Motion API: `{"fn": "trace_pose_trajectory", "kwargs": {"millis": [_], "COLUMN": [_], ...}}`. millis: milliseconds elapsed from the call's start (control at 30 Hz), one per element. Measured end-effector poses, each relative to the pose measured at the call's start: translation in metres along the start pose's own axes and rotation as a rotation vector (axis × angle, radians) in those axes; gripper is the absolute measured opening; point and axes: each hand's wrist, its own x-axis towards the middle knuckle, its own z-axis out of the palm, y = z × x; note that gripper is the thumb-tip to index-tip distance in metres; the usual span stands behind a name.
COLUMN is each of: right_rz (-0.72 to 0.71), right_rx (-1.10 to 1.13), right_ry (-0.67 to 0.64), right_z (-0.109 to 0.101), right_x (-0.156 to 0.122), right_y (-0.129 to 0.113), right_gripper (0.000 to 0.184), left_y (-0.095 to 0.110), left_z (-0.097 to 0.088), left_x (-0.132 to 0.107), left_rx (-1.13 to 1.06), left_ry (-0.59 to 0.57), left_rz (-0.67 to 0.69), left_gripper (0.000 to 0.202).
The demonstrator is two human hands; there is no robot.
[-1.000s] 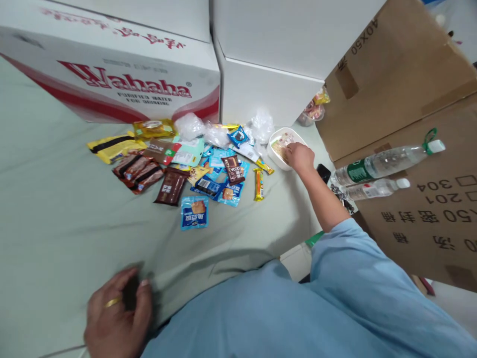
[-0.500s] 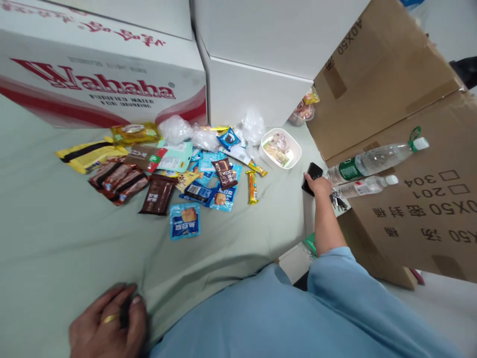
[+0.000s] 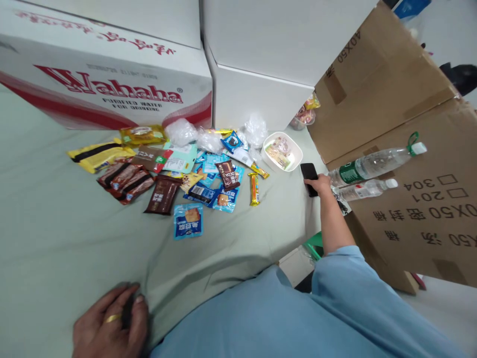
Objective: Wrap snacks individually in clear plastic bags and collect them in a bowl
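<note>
Right hand (image 3: 322,185): one digit extends across the black smartphone (image 3: 308,171); the others are hidden, so whether they clamp it cannot be told.
Smartphone position: directly under the right fingertips, dark face upward.
Smartphone progress: judged as contact made; whether it is lifted clear of the pale green cloth (image 3: 238,226) cannot be told.
Left hand (image 3: 112,323): loosely curled over the cloth, thumb slightly apart from the fingers across a dark gap; no object seen in it.
White tub (image 3: 297,150): left of and beyond the right fingers, apart from them; it already contains small packets (image 3: 282,151).
Yellow-wrapped bar (image 3: 254,189): left of the right fingers, outside the tub, unheld.
Blue fish-tofu packet (image 3: 188,222): well left of the right fingers, nearest of the loose packets to the left hand.
Cocoa packet (image 3: 228,175): on the larger heap, untouched; most packets remain outside the tub.
Green-labelled bottle (image 3: 380,164): just right of the right fingers, unheld.
</note>
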Motion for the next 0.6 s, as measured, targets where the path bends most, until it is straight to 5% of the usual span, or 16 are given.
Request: {"fn": "trace_pose_trajectory", "kwargs": {"millis": [467,600], "right_rz": [-0.030,-0.059], "right_rx": [0.000,0.064], "right_ry": [-0.038,0.166], "right_z": [-0.016,-0.018], "right_x": [0.004,-0.024], "right_y": [0.003,-0.008], "right_gripper": [0.063,0.057], "left_y": [0.004,-0.007], "left_z": [0.001,-0.002], "left_x": [0.002,-0.002], "left_rx": [0.028,-0.001], "left_ry": [0.009,0.030], "left_rz": [0.049,0.034], "left_gripper": [0.029,0.028]}}
